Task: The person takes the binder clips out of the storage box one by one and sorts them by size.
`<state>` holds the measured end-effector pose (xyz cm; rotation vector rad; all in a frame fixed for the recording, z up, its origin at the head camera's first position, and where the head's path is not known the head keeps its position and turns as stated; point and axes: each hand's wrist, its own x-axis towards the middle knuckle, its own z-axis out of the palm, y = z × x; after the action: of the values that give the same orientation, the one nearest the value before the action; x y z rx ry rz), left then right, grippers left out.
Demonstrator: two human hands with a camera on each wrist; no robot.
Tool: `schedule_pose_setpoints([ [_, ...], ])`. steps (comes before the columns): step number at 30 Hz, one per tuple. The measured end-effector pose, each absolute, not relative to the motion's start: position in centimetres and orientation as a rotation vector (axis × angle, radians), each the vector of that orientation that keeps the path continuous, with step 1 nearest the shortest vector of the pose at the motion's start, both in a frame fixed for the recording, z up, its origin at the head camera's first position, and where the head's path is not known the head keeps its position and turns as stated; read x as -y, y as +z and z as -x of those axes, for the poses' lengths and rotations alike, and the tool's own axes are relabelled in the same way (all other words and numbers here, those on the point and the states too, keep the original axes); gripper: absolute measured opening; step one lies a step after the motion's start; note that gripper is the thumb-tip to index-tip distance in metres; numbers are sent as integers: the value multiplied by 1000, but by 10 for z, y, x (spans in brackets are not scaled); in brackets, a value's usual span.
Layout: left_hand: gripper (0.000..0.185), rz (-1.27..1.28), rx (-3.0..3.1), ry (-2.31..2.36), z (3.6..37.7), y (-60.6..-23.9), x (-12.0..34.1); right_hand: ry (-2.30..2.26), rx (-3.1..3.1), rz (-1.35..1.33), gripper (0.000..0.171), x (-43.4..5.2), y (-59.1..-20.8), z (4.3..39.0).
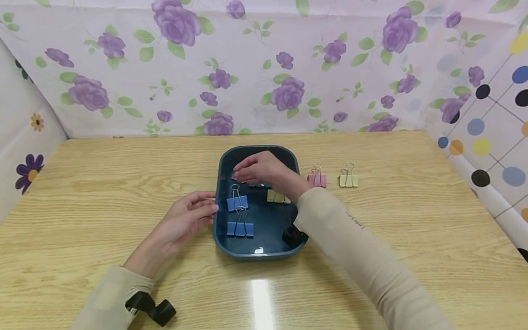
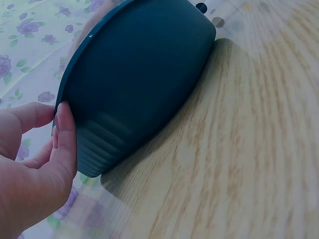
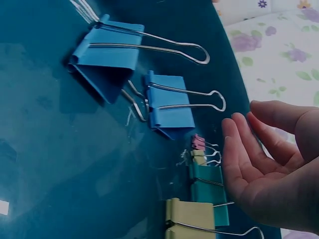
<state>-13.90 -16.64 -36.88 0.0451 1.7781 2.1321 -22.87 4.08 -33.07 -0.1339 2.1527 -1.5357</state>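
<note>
A dark blue tray (image 1: 263,253) sits mid-table. My left hand (image 1: 204,207) lies at its left side with its fingers against the outer wall (image 2: 139,84); in the left wrist view the left hand (image 2: 50,129) holds nothing. My right hand (image 1: 246,172) hovers over the tray's far part, fingers relaxed and empty in the right wrist view (image 3: 254,144). Just beside its fingertips lie a small pink clip (image 3: 198,143), a green clip (image 3: 208,189) and a yellow clip (image 3: 192,214). Two blue binder clips (image 1: 237,203) (image 1: 240,228) lie in the left half of the tray.
Outside the tray, to its right, stand a pink clip (image 1: 317,179) and a yellow clip (image 1: 348,179) on the wooden table (image 1: 83,202). Flowered cloth walls (image 1: 236,57) close the back and both sides.
</note>
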Motion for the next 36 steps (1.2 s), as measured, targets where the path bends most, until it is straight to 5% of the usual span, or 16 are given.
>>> schedule_pose_setpoints([
  [36, 44, 0, -1776, 2117, 141, -370, 166, -1307, -2256, 262, 13, -38, -340, 228],
])
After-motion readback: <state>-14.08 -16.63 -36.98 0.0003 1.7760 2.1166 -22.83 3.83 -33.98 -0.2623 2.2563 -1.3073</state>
